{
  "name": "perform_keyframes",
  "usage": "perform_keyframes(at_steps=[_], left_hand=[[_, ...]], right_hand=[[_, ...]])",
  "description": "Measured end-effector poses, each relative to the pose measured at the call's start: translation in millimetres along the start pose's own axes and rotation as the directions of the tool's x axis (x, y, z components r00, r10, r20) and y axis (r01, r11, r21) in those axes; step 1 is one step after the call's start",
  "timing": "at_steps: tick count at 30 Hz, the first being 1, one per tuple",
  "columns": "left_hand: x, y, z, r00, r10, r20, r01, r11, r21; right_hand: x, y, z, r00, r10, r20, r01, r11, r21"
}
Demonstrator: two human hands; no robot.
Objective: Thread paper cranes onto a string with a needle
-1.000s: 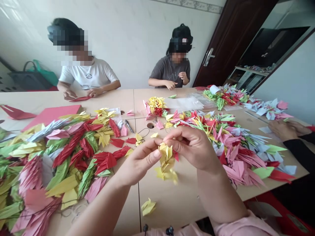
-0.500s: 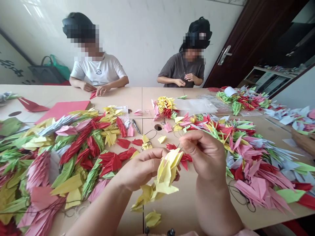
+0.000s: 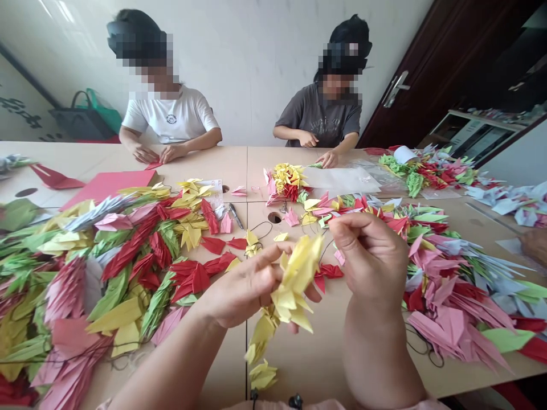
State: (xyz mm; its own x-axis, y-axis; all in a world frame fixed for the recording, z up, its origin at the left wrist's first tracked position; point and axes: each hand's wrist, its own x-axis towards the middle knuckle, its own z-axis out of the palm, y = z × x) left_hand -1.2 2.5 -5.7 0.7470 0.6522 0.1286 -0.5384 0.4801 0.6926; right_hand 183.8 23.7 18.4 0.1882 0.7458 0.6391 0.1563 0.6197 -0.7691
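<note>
A bunch of yellow folded paper pieces (image 3: 297, 279) rests in my left hand (image 3: 250, 282), its fingers curved around and behind the paper. More yellow folded pieces (image 3: 261, 336) hang below it, and a single one (image 3: 264, 376) lies lower, near the table edge. To the right and a little higher, my right hand (image 3: 371, 250) is closed in a pinch. A thin dark cord (image 3: 327, 246) runs between the pinched fingertips and the yellow bunch. Beyond my hands lie red folded paper pieces (image 3: 329, 272) and a loose yellow piece (image 3: 281, 237).
Heaps of coloured folded paper cover the table's left (image 3: 128, 273) and right (image 3: 448, 296) sides. A pen (image 3: 236, 216) lies near a table hole (image 3: 274, 217). Red paper sheets (image 3: 109, 185) are at back left. Two people sit opposite; another hand (image 3: 534, 246) shows at the right edge.
My right hand has moved right, away from the yellow bunch. My left fingers have spread somewhat around the paper. The person opposite right has lowered a hand to a green piece on the table.
</note>
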Motion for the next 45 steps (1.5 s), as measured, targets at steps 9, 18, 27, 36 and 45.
perform_keyframes(at_steps=[9,18,27,36,45], left_hand=[[1.6,4.8,-12.5,0.989,0.02,-0.148,0.003,0.988,0.153],[-0.7,5.0,-18.2,0.996,-0.002,-0.093,0.049,0.86,0.509],[-1.2,-4.7,-7.2,0.985,0.14,-0.097,-0.051,0.786,0.616],[2.0,3.9,-1.5,0.968,0.176,-0.181,0.039,0.606,0.794],[-4.2,11.6,-6.6,0.984,0.04,-0.174,0.101,0.677,0.729]], right_hand=[[7.3,11.5,-10.1,0.984,-0.046,-0.17,0.041,0.999,-0.034],[4.0,-2.0,-11.0,0.972,-0.038,-0.232,0.058,0.995,0.079],[-20.4,-21.1,7.3,0.981,-0.006,0.194,-0.001,0.999,0.035],[-10.6,-16.4,1.1,0.993,-0.119,0.024,0.117,0.991,0.063],[-1.8,-9.0,-11.2,0.969,-0.165,-0.183,0.168,0.986,0.004]])
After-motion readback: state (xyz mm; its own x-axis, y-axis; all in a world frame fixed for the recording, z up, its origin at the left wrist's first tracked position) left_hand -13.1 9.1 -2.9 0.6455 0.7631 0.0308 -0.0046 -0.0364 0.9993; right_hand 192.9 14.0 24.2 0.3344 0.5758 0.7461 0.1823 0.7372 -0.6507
